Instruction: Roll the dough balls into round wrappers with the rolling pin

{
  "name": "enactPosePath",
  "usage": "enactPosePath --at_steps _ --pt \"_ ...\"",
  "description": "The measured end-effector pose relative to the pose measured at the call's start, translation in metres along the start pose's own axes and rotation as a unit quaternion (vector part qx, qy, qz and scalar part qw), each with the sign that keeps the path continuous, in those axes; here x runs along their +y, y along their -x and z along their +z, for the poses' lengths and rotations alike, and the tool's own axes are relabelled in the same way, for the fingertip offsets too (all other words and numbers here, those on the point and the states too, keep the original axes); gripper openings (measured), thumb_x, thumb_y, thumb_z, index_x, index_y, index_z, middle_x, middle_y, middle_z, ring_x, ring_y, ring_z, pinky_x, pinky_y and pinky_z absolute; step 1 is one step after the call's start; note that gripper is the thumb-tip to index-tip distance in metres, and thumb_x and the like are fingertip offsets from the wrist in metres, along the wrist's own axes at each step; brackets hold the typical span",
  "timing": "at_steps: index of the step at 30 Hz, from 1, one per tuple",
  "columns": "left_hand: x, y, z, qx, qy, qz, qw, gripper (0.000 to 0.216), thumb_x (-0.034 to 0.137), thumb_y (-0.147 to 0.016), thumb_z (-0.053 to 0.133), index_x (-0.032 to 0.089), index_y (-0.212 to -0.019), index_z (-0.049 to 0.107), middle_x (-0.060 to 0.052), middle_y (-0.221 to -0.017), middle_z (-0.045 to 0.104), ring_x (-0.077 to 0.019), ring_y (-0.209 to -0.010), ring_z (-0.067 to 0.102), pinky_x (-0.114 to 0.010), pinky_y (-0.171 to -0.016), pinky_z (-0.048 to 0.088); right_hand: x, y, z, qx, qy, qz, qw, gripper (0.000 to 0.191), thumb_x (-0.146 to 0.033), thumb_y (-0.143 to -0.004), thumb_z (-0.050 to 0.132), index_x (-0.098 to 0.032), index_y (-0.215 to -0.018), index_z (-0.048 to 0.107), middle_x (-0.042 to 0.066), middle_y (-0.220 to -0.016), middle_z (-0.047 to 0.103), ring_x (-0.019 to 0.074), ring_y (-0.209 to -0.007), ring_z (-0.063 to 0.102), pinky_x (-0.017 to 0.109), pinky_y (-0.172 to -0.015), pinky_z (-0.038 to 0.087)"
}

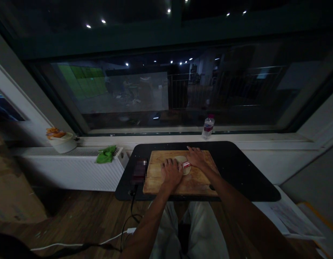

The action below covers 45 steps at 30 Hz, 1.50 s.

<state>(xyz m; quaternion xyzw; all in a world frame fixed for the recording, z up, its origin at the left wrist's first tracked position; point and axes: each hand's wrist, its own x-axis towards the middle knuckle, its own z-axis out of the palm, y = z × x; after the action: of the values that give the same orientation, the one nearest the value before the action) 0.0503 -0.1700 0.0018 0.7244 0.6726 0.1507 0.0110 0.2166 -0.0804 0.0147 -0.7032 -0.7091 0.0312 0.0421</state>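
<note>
A wooden board [158, 183] lies on the dark table, and a pale round of what looks like dough [179, 158] is flat on it. Across this round, between my hands, shows a short stretch of a bar-like thing with a red-and-white label [186, 164], possibly a rolling pin; its ends are hidden under my hands. My left hand [172, 172] rests palm down at its left end, fingers stretched forward and apart. At the right end, slightly farther away, my right hand [196, 157] also lies palm down with fingers extended.
A black tabletop [236, 172] carries the board. Left of it sits a dark, partly blurred object [139, 171] with a cable. A water bottle [208, 126] stands on the windowsill. On the radiator [82, 172] are a green cloth [106, 154] and a white tub [63, 143].
</note>
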Motion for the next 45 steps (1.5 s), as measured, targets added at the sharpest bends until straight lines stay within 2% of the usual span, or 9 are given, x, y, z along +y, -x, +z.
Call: enactPosePath --at_steps 8,13,17,22,29,36,45 --pt "-0.001 0.005 0.001 -0.008 -0.003 0.031 0.999 0.045 0.046 -0.12 0.041 0.022 -0.141 0.072 -0.017 -0.146 0.07 -0.0338 -0.136 0.061 -0.048 -0.11 0.05 0.005 0.021 0.0 0.012 -0.011 0.008 1.0 0.068 -0.038 -0.113 0.05 -0.024 -0.179 0.044 0.012 -0.175 0.057 0.0314 -0.158 0.053 0.043 -0.131 0.035" --pt "-0.001 0.008 0.0 -0.024 -0.001 0.043 0.999 0.048 0.047 -0.12 0.039 0.022 -0.145 0.071 -0.018 -0.155 0.067 -0.0353 -0.14 0.06 -0.052 -0.114 0.048 0.011 0.028 0.009 0.049 -0.018 0.001 0.999 0.066 -0.037 -0.113 0.049 -0.018 -0.176 0.049 0.018 -0.167 0.064 0.0353 -0.156 0.055 0.048 -0.132 0.035" --pt "-0.001 0.014 -0.001 -0.028 0.001 0.052 0.998 0.051 0.05 -0.119 0.038 0.022 -0.148 0.07 -0.019 -0.16 0.064 -0.0383 -0.142 0.058 -0.056 -0.117 0.046 0.017 0.036 0.017 0.076 -0.022 -0.016 0.997 0.064 -0.036 -0.113 0.048 -0.017 -0.174 0.052 0.018 -0.169 0.062 0.0356 -0.156 0.055 0.051 -0.133 0.033" --pt "-0.005 0.02 0.003 -0.027 0.015 0.069 0.997 0.055 0.056 -0.117 0.041 0.024 -0.154 0.067 -0.018 -0.166 0.061 -0.0402 -0.144 0.057 -0.058 -0.118 0.044 0.019 0.052 0.015 0.073 -0.02 -0.001 0.997 0.058 -0.039 -0.116 0.046 -0.019 -0.169 0.058 0.018 -0.167 0.064 0.0354 -0.155 0.056 0.053 -0.132 0.033" --pt "-0.012 0.023 0.01 -0.023 0.046 0.103 0.993 0.052 0.052 -0.116 0.046 0.027 -0.156 0.067 -0.014 -0.167 0.062 -0.0402 -0.153 0.051 -0.061 -0.124 0.04 0.02 0.071 0.015 0.097 -0.012 0.003 0.995 0.058 -0.039 -0.116 0.044 -0.016 -0.168 0.058 0.02 -0.163 0.067 0.0355 -0.15 0.06 0.052 -0.129 0.035" --pt "-0.016 0.019 0.006 -0.025 0.06 0.114 0.991 0.055 0.061 -0.115 0.048 0.029 -0.154 0.069 -0.012 -0.166 0.064 -0.0379 -0.153 0.052 -0.059 -0.126 0.04 0.02 0.072 0.02 0.104 -0.009 0.01 0.995 0.056 -0.039 -0.116 0.044 -0.016 -0.163 0.064 0.02 -0.164 0.066 0.0376 -0.151 0.057 0.053 -0.127 0.035" --pt "-0.018 0.016 0.011 -0.017 0.023 0.117 0.993 0.067 0.072 -0.105 0.063 0.03 -0.157 0.065 -0.014 -0.163 0.064 -0.0408 -0.142 0.057 -0.063 -0.121 0.041 0.022 0.066 0.03 0.134 -0.017 0.002 0.991 0.051 -0.038 -0.116 0.043 -0.018 -0.153 0.072 0.019 -0.153 0.073 0.0361 -0.14 0.062 0.051 -0.119 0.036"
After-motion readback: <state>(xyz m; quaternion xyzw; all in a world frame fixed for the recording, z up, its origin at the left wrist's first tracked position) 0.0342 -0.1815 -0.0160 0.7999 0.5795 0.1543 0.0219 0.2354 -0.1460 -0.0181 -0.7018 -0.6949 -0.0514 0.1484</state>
